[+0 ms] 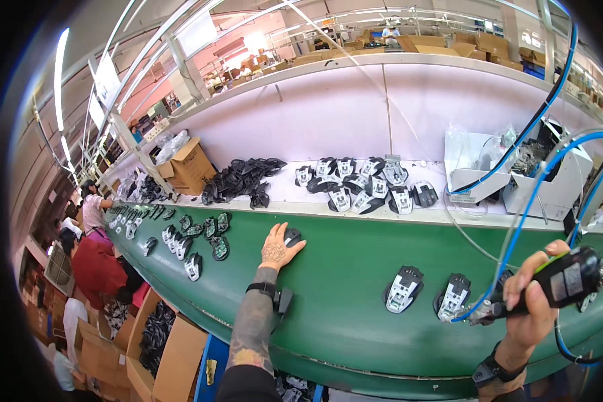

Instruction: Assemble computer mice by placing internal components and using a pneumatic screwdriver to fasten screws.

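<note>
My left hand reaches out over the green conveyor belt, its thumb and fingers around a dark computer mouse part. At the right, my right hand is wrapped round a black power screwdriver with a metal end. A clear and blue hose runs to the screwdriver's nose, which points left, close to an opened mouse with a grey-white inside. To the left of that mouse lies a similar one. Beside my left forearm sits a dark object, partly hidden.
Several mouse shells and a heap of black parts lie on the white ledge. White bins stand at its right end. More mice rest on the belt's left. A cardboard box holds black parts; a person in red is beyond.
</note>
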A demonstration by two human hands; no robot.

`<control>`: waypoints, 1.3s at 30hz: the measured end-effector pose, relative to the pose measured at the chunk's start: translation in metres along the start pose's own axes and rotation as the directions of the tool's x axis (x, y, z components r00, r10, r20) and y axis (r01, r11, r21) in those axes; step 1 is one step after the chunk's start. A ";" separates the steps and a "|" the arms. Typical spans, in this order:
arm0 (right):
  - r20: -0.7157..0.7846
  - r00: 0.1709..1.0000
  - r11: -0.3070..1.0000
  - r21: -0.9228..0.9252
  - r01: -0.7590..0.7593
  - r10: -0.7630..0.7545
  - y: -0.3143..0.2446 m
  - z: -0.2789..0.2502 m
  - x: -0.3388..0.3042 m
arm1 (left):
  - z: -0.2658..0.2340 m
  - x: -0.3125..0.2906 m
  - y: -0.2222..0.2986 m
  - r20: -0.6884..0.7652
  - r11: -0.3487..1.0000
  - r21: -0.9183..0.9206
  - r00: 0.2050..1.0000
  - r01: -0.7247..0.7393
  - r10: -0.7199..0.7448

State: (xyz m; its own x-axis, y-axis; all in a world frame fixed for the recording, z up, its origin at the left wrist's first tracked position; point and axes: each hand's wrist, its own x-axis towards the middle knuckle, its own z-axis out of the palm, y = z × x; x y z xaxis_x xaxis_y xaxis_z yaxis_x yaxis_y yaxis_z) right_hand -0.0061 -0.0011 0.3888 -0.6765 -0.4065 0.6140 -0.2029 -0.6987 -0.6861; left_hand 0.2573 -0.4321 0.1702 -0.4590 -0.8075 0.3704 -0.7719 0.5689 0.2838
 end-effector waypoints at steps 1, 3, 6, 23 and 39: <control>0.002 1.000 1.000 0.001 -0.023 0.023 -0.001 0.001 -0.002 | -0.002 -0.003 -0.002 0.051 0.999 -0.048 0.998 -0.018 0.020; 0.064 0.993 0.995 -0.028 -0.092 0.094 0.001 -0.003 -0.002 | -0.011 0.002 0.010 0.114 0.997 -0.080 0.993 0.011 -0.002; 0.071 0.983 0.985 0.005 -0.170 0.170 -0.002 0.000 -0.003 | -0.006 -0.015 0.038 0.155 0.995 -0.086 0.985 -0.059 0.072; -0.014 0.995 0.994 0.032 -0.103 0.104 -0.014 0.000 -0.002 | 0.027 -0.106 0.267 0.048 0.879 -0.291 0.911 -0.379 0.409; 0.074 0.988 0.976 0.180 0.122 -0.137 -0.012 -0.025 -0.003 | -0.011 -0.139 0.286 0.614 -0.672 -0.380 0.717 0.636 0.331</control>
State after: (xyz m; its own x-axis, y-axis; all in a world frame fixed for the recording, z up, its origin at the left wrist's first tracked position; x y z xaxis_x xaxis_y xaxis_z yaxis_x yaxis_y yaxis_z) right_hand -0.0188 0.0230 0.3852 -0.5880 -0.3493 0.7295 -0.1532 -0.8376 -0.5244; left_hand 0.1053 -0.1554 0.2101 -0.8545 -0.4859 -0.1837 0.3938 -0.8366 0.3809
